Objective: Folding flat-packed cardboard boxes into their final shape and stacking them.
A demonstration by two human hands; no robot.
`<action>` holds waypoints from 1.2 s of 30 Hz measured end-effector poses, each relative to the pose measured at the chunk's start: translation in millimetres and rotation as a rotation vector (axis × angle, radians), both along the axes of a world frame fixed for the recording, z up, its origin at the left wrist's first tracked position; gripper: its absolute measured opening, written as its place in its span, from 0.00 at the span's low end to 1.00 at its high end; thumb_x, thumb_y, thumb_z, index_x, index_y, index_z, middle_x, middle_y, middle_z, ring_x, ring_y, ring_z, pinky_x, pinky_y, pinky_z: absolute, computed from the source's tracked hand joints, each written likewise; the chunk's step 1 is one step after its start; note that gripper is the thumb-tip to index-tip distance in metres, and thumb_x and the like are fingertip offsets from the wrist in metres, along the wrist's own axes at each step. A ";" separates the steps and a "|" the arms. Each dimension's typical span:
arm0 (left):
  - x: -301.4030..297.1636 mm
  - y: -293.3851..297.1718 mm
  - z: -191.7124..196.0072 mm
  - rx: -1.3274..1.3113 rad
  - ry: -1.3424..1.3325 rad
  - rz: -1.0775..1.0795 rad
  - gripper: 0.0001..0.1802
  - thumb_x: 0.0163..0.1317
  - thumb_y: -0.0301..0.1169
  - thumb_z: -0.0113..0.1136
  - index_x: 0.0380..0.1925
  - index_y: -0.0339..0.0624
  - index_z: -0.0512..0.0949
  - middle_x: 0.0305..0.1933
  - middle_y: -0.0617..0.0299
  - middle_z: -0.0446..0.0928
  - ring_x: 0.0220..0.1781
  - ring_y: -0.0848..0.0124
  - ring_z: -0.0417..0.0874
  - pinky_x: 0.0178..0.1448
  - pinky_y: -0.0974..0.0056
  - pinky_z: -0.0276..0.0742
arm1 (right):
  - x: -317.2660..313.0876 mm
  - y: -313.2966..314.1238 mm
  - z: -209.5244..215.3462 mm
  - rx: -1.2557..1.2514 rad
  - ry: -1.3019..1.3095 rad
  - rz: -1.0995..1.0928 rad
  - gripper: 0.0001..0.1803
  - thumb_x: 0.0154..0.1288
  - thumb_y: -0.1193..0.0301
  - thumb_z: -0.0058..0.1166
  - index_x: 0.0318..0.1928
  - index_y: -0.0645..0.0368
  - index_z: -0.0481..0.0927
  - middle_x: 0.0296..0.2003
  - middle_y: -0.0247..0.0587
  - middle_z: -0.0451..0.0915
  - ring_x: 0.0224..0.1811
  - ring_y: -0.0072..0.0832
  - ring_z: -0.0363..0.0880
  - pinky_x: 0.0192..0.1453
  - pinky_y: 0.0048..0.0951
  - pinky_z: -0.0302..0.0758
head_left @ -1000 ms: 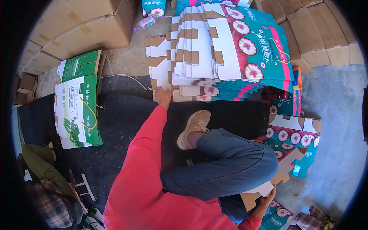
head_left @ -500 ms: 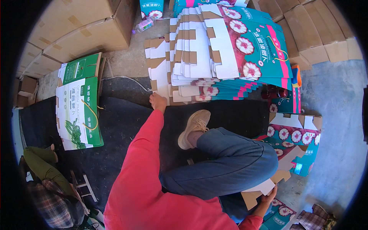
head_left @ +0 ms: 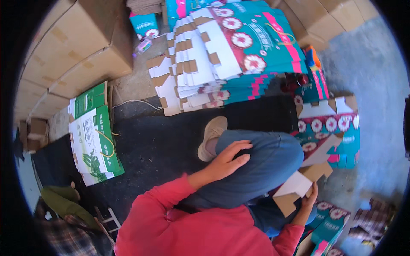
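Note:
My left hand [head_left: 227, 162] hovers over or rests on my bent knee [head_left: 260, 158]; I cannot tell which. It holds nothing, and thumb and fingers are apart. At my right side, my right hand [head_left: 308, 204] grips the edge of a partly folded carton [head_left: 294, 187], whose white and brown notched flaps stick up. Most of that carton is hidden behind my leg. In front of me lies a tall stack of flattened teal and maroon cartons [head_left: 239, 47], their white notched flaps toward the left and yellow cord handles on top.
Flat green and white cartons [head_left: 96, 136] lie at left on a black mat [head_left: 145, 145]. Big brown boxes [head_left: 77, 55] rise behind them. Teal cartons [head_left: 329, 123] stand at right, beside an orange and blue tool [head_left: 313, 57]. Another person's leg [head_left: 64, 202] shows at lower left.
My left hand has come back from the stack's lower left corner to my knee. My right hand still grips the carton. The whole view has shifted and turned slightly.

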State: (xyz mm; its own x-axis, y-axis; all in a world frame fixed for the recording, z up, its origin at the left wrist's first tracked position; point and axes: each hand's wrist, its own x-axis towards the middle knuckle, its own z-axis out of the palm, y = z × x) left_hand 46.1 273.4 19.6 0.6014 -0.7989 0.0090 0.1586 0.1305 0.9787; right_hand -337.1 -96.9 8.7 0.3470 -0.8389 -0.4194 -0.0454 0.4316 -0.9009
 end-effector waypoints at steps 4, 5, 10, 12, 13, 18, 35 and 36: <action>-15.9 7.5 109.8 -0.272 -0.454 -0.015 0.20 0.68 0.28 0.55 0.58 0.32 0.74 0.62 0.44 0.75 0.65 0.53 0.78 0.68 0.54 0.71 | -10.4 -10.4 -4.0 0.040 -0.040 -0.023 0.18 0.73 0.58 0.55 0.56 0.54 0.78 0.50 0.37 0.82 0.53 0.32 0.82 0.57 0.42 0.79; -26.5 1.9 128.7 -0.377 -0.647 0.071 0.19 0.66 0.25 0.54 0.56 0.33 0.76 0.61 0.43 0.76 0.61 0.54 0.81 0.63 0.53 0.75 | -8.6 -12.1 -2.4 0.040 -0.037 -0.025 0.18 0.73 0.58 0.55 0.55 0.54 0.78 0.50 0.37 0.82 0.53 0.32 0.81 0.57 0.42 0.79; -112.1 6.7 243.0 -0.377 -0.997 0.470 0.09 0.54 0.28 0.64 0.35 0.39 0.84 0.42 0.50 0.84 0.39 0.65 0.82 0.41 0.60 0.77 | -19.2 -6.2 -9.4 0.074 -0.146 -0.042 0.23 0.72 0.58 0.58 0.61 0.55 0.76 0.53 0.36 0.82 0.54 0.30 0.81 0.56 0.36 0.78; -141.3 -7.5 243.8 -0.568 -1.057 0.691 0.09 0.53 0.27 0.61 0.36 0.40 0.80 0.38 0.51 0.83 0.29 0.62 0.78 0.34 0.54 0.73 | -31.1 0.8 4.9 0.031 -0.082 -0.040 0.24 0.73 0.57 0.56 0.61 0.59 0.76 0.52 0.37 0.82 0.54 0.28 0.81 0.56 0.34 0.78; -163.2 -24.0 266.8 -0.526 -0.854 0.514 0.16 0.64 0.39 0.54 0.49 0.46 0.75 0.40 0.58 0.80 0.34 0.62 0.82 0.39 0.54 0.75 | -38.4 2.1 10.5 0.013 -0.080 -0.022 0.25 0.73 0.57 0.56 0.61 0.59 0.76 0.53 0.37 0.82 0.54 0.28 0.81 0.56 0.33 0.77; -262.5 -68.6 299.8 -0.353 -0.579 0.483 0.32 0.71 0.54 0.51 0.69 0.51 0.66 0.51 0.64 0.79 0.46 0.57 0.86 0.56 0.49 0.74 | -60.7 2.5 18.3 -0.013 -0.067 0.014 0.24 0.74 0.56 0.53 0.61 0.59 0.76 0.52 0.37 0.82 0.52 0.26 0.81 0.55 0.31 0.77; -305.4 -219.6 76.9 0.259 -1.094 -0.377 0.38 0.73 0.49 0.55 0.69 0.28 0.63 0.68 0.37 0.68 0.67 0.44 0.74 0.70 0.52 0.71 | -102.6 -2.9 26.5 -0.060 -0.059 0.066 0.22 0.74 0.56 0.52 0.60 0.56 0.77 0.51 0.35 0.83 0.53 0.26 0.82 0.54 0.33 0.80; -304.5 -228.7 67.9 0.304 -1.015 -0.378 0.39 0.73 0.50 0.55 0.70 0.28 0.63 0.68 0.36 0.69 0.67 0.46 0.75 0.70 0.52 0.70 | -102.0 -5.4 25.8 -0.067 -0.083 0.091 0.22 0.74 0.57 0.52 0.60 0.57 0.77 0.51 0.36 0.83 0.53 0.26 0.82 0.54 0.34 0.80</action>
